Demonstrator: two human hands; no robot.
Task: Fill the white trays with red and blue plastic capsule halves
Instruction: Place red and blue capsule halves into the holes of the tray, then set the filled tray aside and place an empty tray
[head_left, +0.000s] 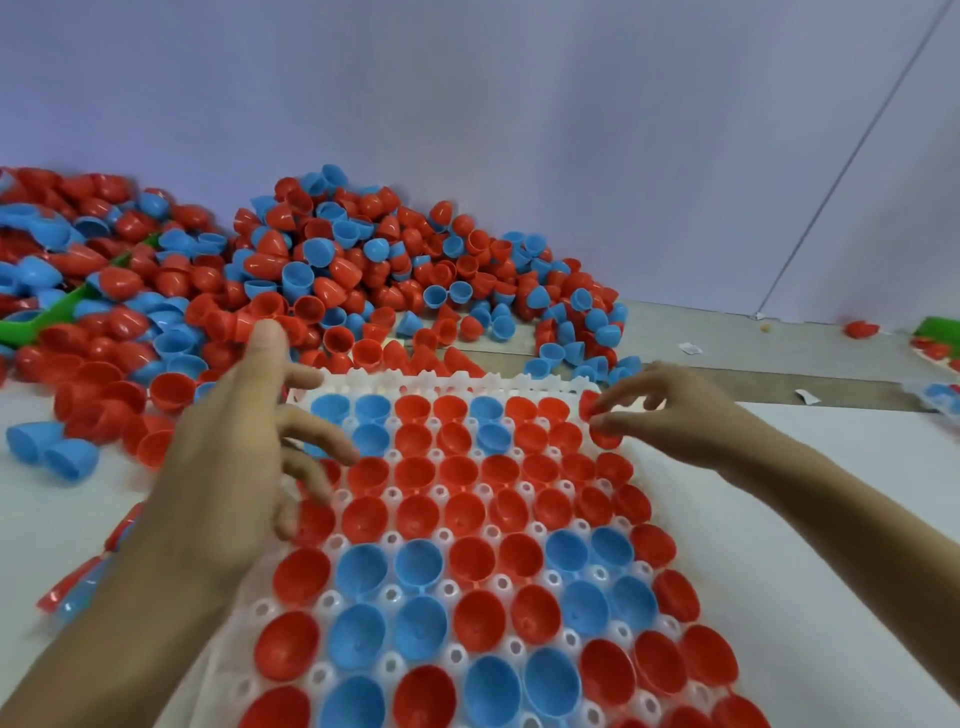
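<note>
White tray (332, 608) sits on the table in front, nearly every visible socket filled with red and blue halves, loose pile (322, 270) heaped behind it. Right hand (675, 410) pinches a red half (605, 434) at the far right edge; left hand (234, 457) hovers with fingers spread, holding nothing. Risk: the edge half seats tilted and pops out, or the left fingers knock seated halves loose
</note>
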